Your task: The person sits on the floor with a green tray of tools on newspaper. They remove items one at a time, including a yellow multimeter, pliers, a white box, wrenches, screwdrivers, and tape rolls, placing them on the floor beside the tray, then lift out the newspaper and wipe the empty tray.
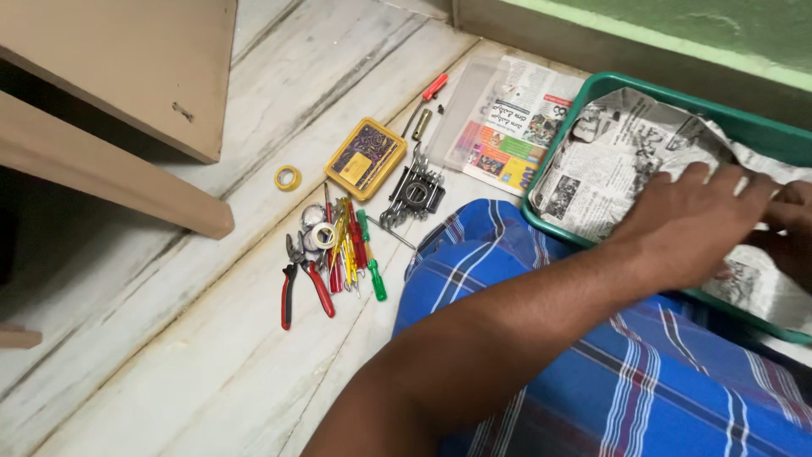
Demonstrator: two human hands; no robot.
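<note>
Nearest, down at the bottom: a blue checked cloth (592,364) over the lap, with a bare arm reaching across it toward the right.

At the end of that arm, the left hand (689,224). Lies palm down on a crumpled newspaper (626,156), fingers (719,182) close together and flat, not pinching anything. Looks like pressing, so the paper stays down and lines the bottom.

Just beside it, at the picture's edge, the right hand (791,224). Touches the same paper, maybe lifting or tucking a fold. Cut off by the edge, so cannot tell how its fingers are set.

Under the paper, a green tub (592,89), sitting on the floor right against the lap, close enough to reach without leaning.

To the left, on the pale floor (211,355), tools laid out in a little group, well apart from both hands: red-handled pliers (304,288), a bunch of screwdrivers (348,245), a white tape roll (321,235). Spread side by side, probably so each one is easy to see and pick.

A bit farther: a set of spanners (414,193), a yellow box (365,158), a yellow tape ring (288,178) alone.

Farther again: a flat newspaper sheet (507,127) just beside the tub, and a small red screwdriver (434,86) near its corner.

Farthest: brown wooden furniture (127,85) up on the left, and a green wall (677,25) behind the tub.
</note>
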